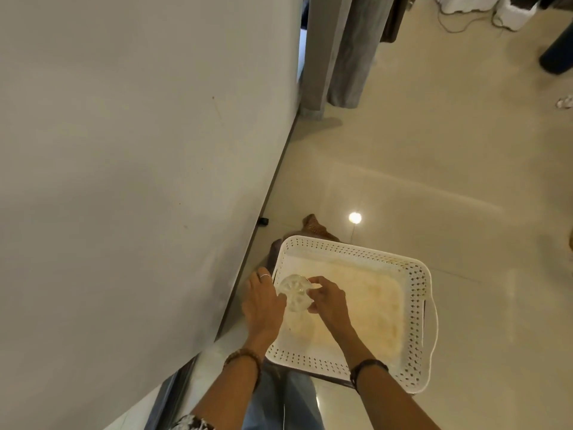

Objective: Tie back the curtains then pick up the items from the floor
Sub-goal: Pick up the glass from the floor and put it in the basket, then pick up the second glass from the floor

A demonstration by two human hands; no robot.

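1. My left hand and my right hand meet over the left end of a white perforated basket, and between them I hold a clear plastic bottle, seen end-on so its ribbed, star-shaped base faces up at me.
2. My left grip lies against the bottle's left side, the fingers reaching down past the basket's rim; whether they curl round the bottle I cannot tell. A ring shows on one finger and a beaded bracelet sits on that wrist.
3. My right grip pinches the bottle's right edge, fingertips curled onto it. A dark band circles that wrist.
4. The bottle sits just inside the basket's left wall, above its pale bottom; I cannot tell whether it touches the bottom.
5. The basket is in front of my legs, in blue jeans, near the grey wall on my left.
6. Beyond the basket's far rim a brown patterned thing lies on the glossy tiled floor, partly hidden.
7. Farther off, grey curtains hang to the floor beside a pillar, and a crumpled white scrap lies on the floor at the right edge.
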